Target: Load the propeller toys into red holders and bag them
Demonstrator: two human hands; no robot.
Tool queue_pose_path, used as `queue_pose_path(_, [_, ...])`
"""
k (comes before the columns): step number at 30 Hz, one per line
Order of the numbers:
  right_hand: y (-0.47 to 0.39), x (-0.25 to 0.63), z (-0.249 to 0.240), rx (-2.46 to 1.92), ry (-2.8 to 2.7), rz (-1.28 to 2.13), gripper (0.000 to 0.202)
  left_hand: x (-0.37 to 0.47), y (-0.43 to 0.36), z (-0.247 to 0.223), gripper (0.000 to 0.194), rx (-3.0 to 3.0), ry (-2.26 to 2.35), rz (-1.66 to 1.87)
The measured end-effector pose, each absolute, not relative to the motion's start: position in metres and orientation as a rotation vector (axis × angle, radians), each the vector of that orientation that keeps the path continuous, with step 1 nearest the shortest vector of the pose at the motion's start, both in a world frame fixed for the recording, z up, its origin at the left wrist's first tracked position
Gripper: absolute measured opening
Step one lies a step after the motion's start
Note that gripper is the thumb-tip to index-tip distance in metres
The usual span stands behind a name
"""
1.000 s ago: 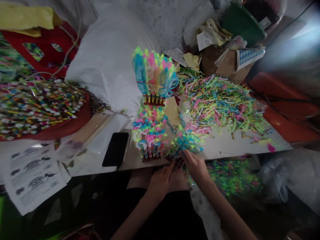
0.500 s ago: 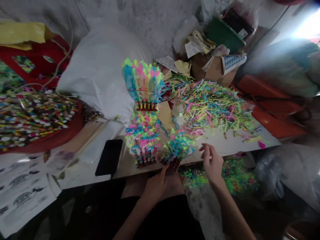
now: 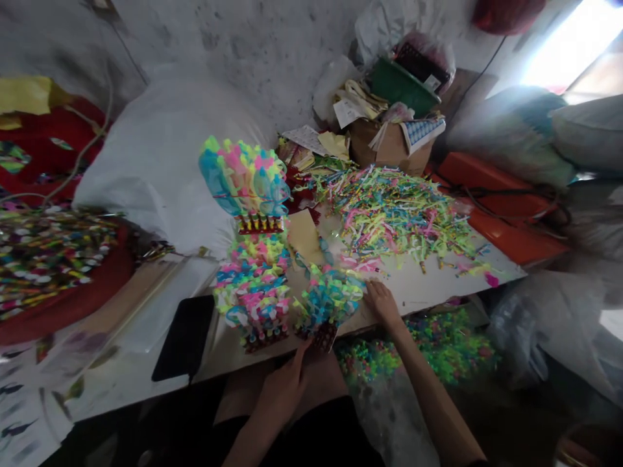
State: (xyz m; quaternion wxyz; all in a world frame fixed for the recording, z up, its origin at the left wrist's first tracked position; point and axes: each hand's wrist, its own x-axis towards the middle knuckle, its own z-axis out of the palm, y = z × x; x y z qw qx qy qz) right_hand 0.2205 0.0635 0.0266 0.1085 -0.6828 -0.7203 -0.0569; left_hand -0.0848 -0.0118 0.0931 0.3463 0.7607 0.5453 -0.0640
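Observation:
My left hand point(image 3: 285, 387) is at the table's front edge, its index finger stretched out to a dark red perforated holder point(image 3: 325, 337). Blue and yellow-green plastic pieces point(image 3: 331, 295) stand in that holder; the other fingers are hard to make out. My right hand point(image 3: 383, 302) lies just right of these pieces, over the front of the table, fingers reaching forward and left; its fingertips are blurred. To the left are rows of pink, blue and white pieces point(image 3: 257, 292) in a holder. Behind them rises a taller banded bunch point(image 3: 248, 178).
A large pile of thin colourful pieces point(image 3: 399, 211) covers the right of the table point(image 3: 413, 288). A black phone point(image 3: 183, 337) lies at the left, near a red basin point(image 3: 82, 298). Behind stand a white sack point(image 3: 170, 155) and a cardboard box point(image 3: 389, 146).
The view has shifted, so most things appear further left and lower. My right hand has moved in toward the pieces and lower onto the table; my left finger stays at the holder.

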Motion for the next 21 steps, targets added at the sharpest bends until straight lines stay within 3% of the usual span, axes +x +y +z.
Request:
queue_pose_path(12, [0.004,0.251,0.051,-2.065,-2.056,0.086,0.009,-0.083,-0.017,0.081,0.052,1.983,1.456,-0.048])
queue_pose_path(17, [-0.020,0.247,0.062,-2.032,-1.975,0.339,0.015,-0.088,-0.025,0.080,0.045,1.865,1.380,0.214])
queue_pose_path(21, [-0.048,0.231,0.084,-1.884,-1.897,0.483,0.033,-0.089,-0.032,0.080,0.038,1.930,1.230,0.381])
